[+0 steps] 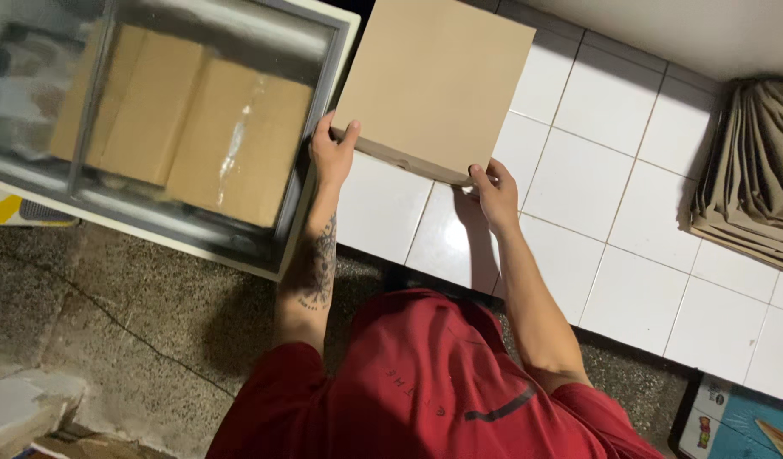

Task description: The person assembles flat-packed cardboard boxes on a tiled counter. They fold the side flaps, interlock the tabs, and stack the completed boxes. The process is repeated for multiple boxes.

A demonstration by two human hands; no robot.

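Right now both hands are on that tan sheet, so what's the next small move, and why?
Probably lower the far edge so the tan cardboard sheet lies flat on the white tiled counter. The left hand and right hand pinch only its near edge, and the sheet looks raised off the tiles there. The stack of folded cardboard sits well to the right, out of the way.

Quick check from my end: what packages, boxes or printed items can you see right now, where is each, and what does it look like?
Flat tan box: on the white tiled counter, held at its near edge by left hand and right hand; square, plain.
Brown cartons: upper left, behind a glass-topped case; blurred by glare.
Folded tan packaging stack: right edge of counter.
Printed blue card: bottom right corner; colourful, partly cropped.
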